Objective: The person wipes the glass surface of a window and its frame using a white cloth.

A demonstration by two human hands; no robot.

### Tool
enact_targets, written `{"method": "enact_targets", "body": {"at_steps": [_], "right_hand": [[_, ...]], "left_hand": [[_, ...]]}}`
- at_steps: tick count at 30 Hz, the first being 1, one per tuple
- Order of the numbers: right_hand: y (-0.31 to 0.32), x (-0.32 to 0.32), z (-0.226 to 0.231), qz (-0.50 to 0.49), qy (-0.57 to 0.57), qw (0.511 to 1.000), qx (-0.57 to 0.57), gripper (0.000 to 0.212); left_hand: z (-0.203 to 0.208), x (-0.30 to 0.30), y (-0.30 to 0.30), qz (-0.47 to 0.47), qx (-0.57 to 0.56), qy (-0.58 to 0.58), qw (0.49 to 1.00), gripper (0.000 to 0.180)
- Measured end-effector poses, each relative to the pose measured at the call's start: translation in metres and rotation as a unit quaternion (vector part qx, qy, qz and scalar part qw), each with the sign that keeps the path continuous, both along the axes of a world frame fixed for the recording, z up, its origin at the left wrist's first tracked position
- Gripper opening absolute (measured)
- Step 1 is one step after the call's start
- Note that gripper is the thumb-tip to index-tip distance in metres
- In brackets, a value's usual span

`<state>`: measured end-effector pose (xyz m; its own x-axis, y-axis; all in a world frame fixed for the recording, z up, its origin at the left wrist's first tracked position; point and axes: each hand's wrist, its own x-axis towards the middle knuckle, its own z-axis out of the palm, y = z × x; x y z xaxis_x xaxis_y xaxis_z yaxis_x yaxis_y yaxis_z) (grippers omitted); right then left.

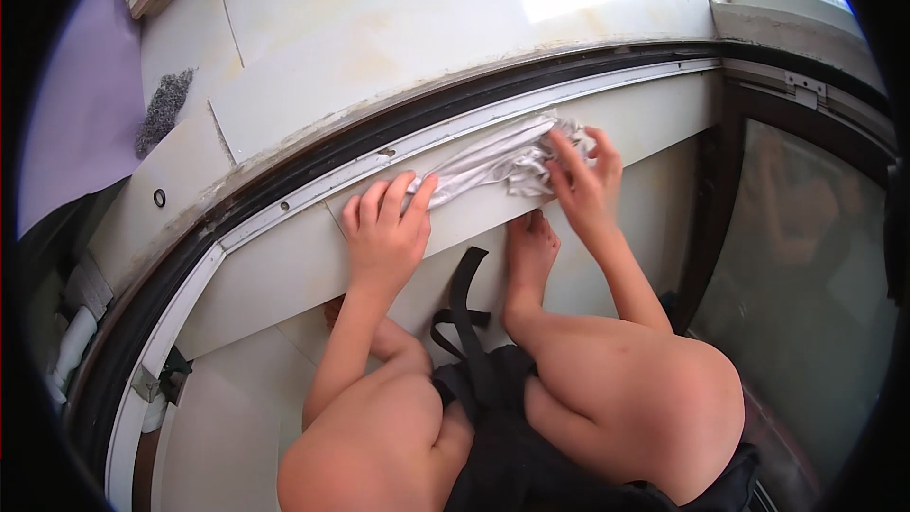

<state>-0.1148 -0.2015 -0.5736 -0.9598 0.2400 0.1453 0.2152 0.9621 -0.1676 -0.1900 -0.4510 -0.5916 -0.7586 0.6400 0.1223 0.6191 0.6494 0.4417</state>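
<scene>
A damp-looking whitish cloth [483, 163] lies stretched and crumpled along the pale tiled ledge [284, 296] in front of me. My right hand [588, 185] grips its bunched right end, thumb and fingers curled into the folds. At the other end, my left hand [387, 232] rests on the ledge. Its fingertips point away from me, and the narrow left end of the cloth sits between its thumb and index finger. The underside of that grip is hidden.
A white metal track [379, 156] with a dark channel curves beyond the cloth. A dark-framed glass panel [791, 256] stands at right. Farther left are a grey scrubbing pad [165, 114], a small black ring [159, 197] and a purple sheet [81, 85]. My bare legs frame a hanging black strap [464, 299].
</scene>
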Motion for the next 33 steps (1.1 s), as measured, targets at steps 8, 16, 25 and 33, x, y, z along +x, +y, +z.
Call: {"method": "enact_targets", "body": {"at_steps": [8, 16, 25, 33], "right_hand": [[-0.069, -0.031, -0.001, 0.035, -0.023, 0.977, -0.211, 0.046], [-0.173, -0.067, 0.011, 0.384, -0.216, 0.736, -0.514, 0.062], [-0.238, -0.062, -0.016, 0.426, -0.177, 0.700, -0.545, 0.052], [-0.114, -0.032, 0.010, 0.201, -0.148, 0.860, -0.446, 0.067]], "left_hand": [[0.005, 0.014, -0.007, 0.064, 0.040, -0.057, 0.996, 0.031], [0.047, 0.024, -0.127, 0.391, -0.033, -0.182, 0.902, 0.037], [0.052, 0.016, -0.122, 0.406, -0.109, -0.193, 0.887, 0.051], [0.017, 0.012, -0.024, 0.132, 0.133, -0.238, 0.953, 0.042]]}}
